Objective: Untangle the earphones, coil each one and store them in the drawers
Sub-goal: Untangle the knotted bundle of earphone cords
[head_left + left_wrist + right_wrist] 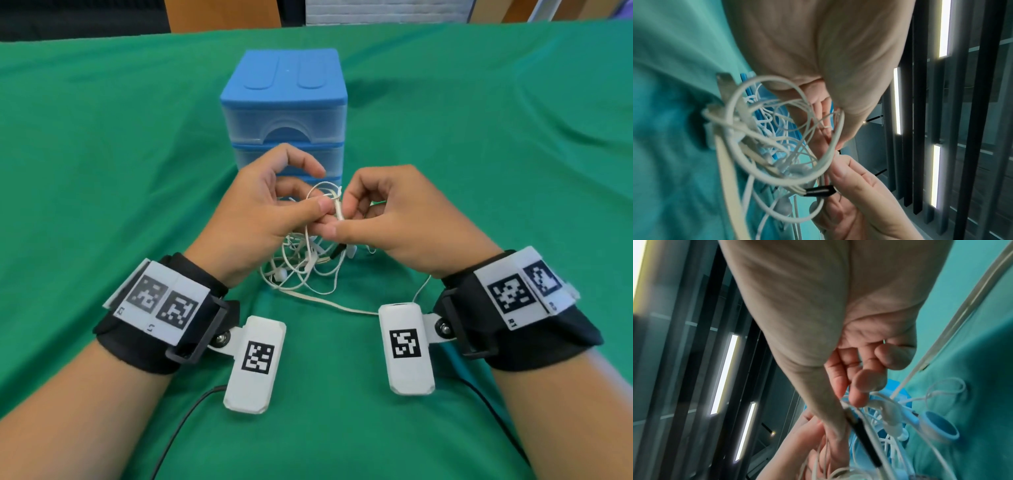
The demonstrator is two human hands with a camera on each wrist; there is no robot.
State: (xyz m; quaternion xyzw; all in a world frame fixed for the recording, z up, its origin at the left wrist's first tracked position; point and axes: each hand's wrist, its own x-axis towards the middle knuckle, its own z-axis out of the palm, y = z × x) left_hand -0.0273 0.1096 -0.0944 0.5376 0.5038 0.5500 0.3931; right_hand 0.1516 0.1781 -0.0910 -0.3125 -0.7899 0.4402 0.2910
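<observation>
Both hands, left hand [260,209] and right hand [387,212], pinch the tangled white earphone cables [305,267] between them. Pulling hard could tighten knots below the fingers.

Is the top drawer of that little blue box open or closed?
Closed. The clear top drawer sits flush with the blue drawer unit, its arched handle not pulled forward.

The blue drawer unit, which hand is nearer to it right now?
Left. The left hand is raised right in front of the blue drawer unit; the right hand sits off to its right, both pinching the tangled earphones.
</observation>
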